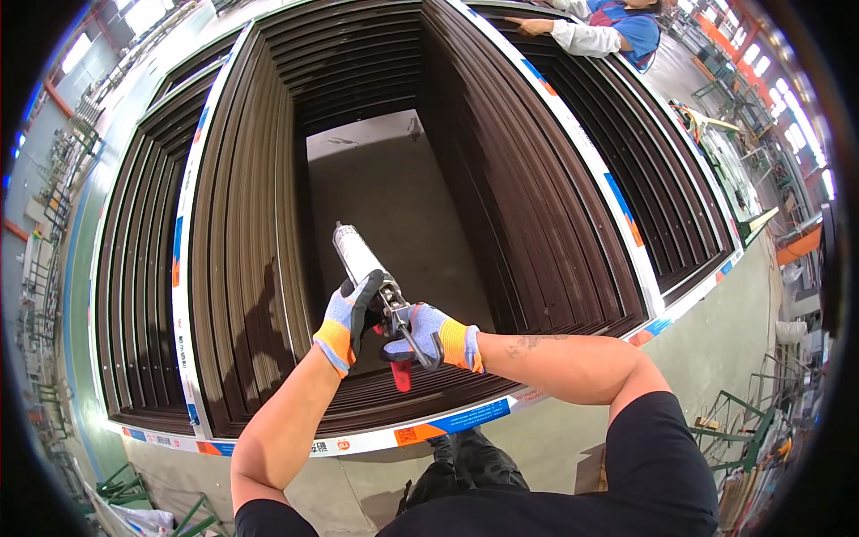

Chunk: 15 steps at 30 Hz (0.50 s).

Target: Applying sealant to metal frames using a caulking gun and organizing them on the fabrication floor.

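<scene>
Head view: silver-tubed caulking gun with red handle (376, 286) held over the near rail of a dark brown ribbed metal frame (501, 197). Left hand (349, 315), gloved in grey and orange, wrapped around the tube's rear. Right hand (438, 336) clenched on the trigger grip. Far off, a co-worker's white sleeve (582, 36) resting on the frame.

frame (268, 224): dark brown ribbed metal, satin sheen | caulking gun (376, 286): glossy silver tube, red handle | gloves: knit cloth, left hand (344, 322), right hand (438, 338) | floor (385, 197): matt grey concrete
</scene>
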### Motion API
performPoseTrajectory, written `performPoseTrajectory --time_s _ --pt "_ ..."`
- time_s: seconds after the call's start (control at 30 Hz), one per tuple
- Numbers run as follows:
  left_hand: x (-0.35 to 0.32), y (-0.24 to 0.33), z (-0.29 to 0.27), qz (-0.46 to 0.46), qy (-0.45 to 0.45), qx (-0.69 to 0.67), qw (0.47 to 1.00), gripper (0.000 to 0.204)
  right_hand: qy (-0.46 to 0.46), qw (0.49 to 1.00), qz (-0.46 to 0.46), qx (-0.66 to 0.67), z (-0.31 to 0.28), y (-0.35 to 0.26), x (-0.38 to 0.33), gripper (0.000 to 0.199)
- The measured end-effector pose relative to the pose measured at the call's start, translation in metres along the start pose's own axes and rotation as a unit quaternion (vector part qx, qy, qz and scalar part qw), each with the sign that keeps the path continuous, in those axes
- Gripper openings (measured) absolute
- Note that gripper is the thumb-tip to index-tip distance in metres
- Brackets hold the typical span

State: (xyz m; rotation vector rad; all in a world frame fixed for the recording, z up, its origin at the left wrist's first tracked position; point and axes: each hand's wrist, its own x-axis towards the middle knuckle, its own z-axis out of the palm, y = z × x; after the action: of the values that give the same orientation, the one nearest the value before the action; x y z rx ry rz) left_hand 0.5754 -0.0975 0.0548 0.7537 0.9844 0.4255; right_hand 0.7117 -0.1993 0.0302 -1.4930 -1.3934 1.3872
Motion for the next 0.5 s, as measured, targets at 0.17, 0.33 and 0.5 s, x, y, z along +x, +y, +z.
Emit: performPoseTrajectory --time_s 0.17,0.33,0.5 --pt "0.004 -0.003 -0.001 0.005 -0.013 -0.005 1.0 0.032 0.005 1.0 -0.004 -0.016 0.004 0.011 0.003 0.035" --pt "0.004 -0.003 -0.003 0.008 -0.008 -0.007 1.0 0.032 -0.001 1.0 0.005 -0.003 0.002 0.004 0.002 0.034" --pt "-0.004 0.002 -0.001 0.011 -0.008 0.002 1.0 0.033 0.002 1.0 0.01 -0.002 0.003 -0.003 0.0 0.034"
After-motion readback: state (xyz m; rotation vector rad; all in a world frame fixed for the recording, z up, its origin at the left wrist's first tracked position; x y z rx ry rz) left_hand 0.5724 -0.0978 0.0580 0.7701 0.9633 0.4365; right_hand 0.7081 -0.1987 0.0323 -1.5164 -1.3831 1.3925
